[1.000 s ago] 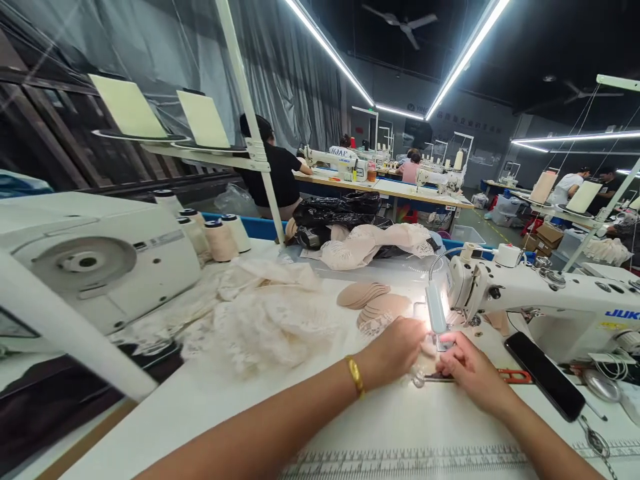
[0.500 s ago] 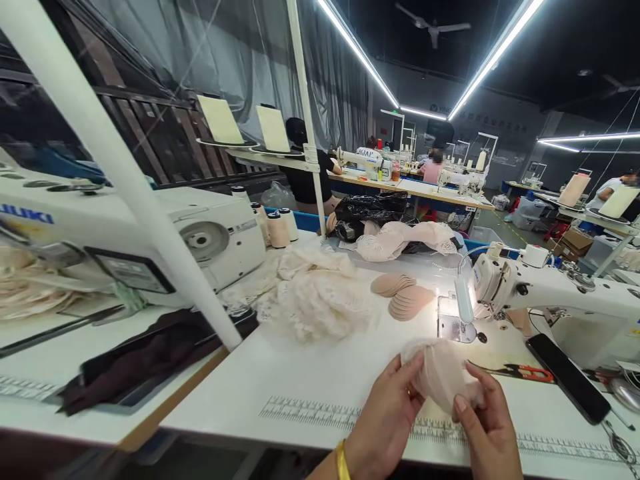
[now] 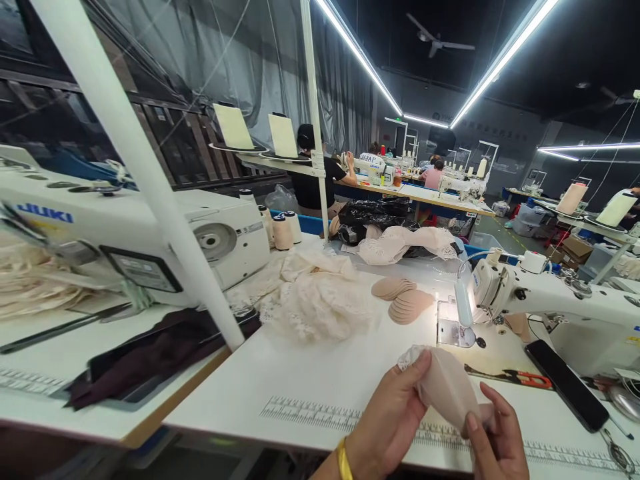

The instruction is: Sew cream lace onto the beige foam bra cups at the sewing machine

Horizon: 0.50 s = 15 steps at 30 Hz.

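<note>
A pale pink piece of fabric with a lacy edge (image 3: 450, 387) is stretched between my two hands above the table's front edge. My left hand (image 3: 395, 407) pinches its upper left part between thumb and fingers. At its lower right end, my right hand (image 3: 493, 430) grips it with the thumb in front and the index finger raised. Beyond them lie two overlapping stacks of beige oval pads (image 3: 410, 305). A heap of cream lace (image 3: 320, 300) spreads to the left of the pads.
A sewing machine (image 3: 550, 287) with a lit lamp stands at the right. Orange-handled snips (image 3: 530, 379) and a black phone (image 3: 567, 387) lie before it. A white pole (image 3: 150, 180) slants across the left, before another machine (image 3: 210, 233). People sit farther back.
The fabric has been drawn out longer, its lacy edge now showing by my left thumb. My right hand has moved slightly right and down. The camera view has shifted a little.
</note>
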{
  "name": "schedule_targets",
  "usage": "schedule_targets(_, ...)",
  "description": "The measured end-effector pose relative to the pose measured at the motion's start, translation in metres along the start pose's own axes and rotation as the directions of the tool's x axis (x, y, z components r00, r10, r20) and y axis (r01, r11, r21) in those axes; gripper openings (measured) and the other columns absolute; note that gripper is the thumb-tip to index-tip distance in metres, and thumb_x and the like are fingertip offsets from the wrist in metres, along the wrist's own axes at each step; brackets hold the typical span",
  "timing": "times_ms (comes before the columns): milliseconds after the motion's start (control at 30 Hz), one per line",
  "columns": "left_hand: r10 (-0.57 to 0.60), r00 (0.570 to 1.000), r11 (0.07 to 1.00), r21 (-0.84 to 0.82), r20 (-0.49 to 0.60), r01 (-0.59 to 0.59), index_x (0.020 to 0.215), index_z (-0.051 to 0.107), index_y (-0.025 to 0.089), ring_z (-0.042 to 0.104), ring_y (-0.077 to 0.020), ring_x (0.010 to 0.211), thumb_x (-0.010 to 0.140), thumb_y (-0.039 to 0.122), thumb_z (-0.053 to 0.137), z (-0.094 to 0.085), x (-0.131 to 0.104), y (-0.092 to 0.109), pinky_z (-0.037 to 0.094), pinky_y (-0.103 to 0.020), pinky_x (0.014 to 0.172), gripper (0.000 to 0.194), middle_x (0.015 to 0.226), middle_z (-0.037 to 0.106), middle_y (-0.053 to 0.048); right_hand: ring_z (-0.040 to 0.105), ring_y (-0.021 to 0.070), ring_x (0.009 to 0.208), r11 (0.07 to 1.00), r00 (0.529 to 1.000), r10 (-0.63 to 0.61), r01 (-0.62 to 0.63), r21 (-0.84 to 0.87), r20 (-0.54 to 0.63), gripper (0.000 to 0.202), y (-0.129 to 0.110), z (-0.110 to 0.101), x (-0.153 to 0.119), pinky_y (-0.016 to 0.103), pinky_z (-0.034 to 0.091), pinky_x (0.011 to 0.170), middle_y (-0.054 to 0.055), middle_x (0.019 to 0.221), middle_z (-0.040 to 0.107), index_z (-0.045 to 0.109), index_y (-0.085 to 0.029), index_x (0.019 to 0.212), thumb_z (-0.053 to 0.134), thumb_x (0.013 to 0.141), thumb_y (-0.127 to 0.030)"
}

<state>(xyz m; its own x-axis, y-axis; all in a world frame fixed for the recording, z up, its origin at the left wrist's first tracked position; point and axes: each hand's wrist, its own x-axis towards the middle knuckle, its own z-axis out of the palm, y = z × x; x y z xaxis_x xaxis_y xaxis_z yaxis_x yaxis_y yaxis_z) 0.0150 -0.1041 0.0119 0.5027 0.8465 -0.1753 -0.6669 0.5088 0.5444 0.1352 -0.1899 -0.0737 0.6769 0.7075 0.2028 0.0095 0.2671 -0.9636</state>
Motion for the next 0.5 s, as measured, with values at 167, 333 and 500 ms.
schedule_targets(167,0.004,0.999,1.0,0.014,0.044,-0.005,0.095,0.079,0.01,0.069,-0.026,0.1,0.077,0.033,0.091,-0.0005,-0.0011,-0.0008,0.057,-0.032,0.091,0.032,0.1,0.076,-0.012,0.056,0.0156,0.065,1.0,1.0,0.01,-0.01,0.005,0.012,0.06,0.002,-0.0019,0.0042,0.028,0.044,0.068,-0.004,0.075,0.061,0.057,-0.025,0.132,0.075,0.086,-0.06)
schedule_targets(333,-0.01,0.998,1.0,0.009,0.06,0.009,0.093,0.079,0.011,0.07,-0.0285,0.103,0.076,0.032,0.092,0.001,-0.0016,-0.0015,0.057,-0.034,0.092,0.03,0.1,0.077,-0.013,0.062,0.0171,0.071,0.998,0.998,0.056,-0.057,0.041,0.018,0.067,0.0023,-0.0018,0.0041,0.029,0.048,0.073,-0.001,0.08,0.067,0.055,-0.023,0.134,0.077,0.084,-0.061)
schedule_targets(500,-0.032,0.998,0.999,-0.009,0.063,0.033,0.094,0.079,0.011,0.071,-0.0258,0.097,0.081,0.032,0.087,0.0008,0.0,-0.0006,0.057,-0.032,0.088,0.026,0.101,0.077,-0.013,0.061,0.0179,0.072,0.997,0.998,0.065,-0.066,0.037,0.023,0.069,0.0022,-0.0009,0.0042,0.029,0.048,0.07,0.0,0.081,0.067,0.053,-0.023,0.136,0.078,0.084,-0.06)
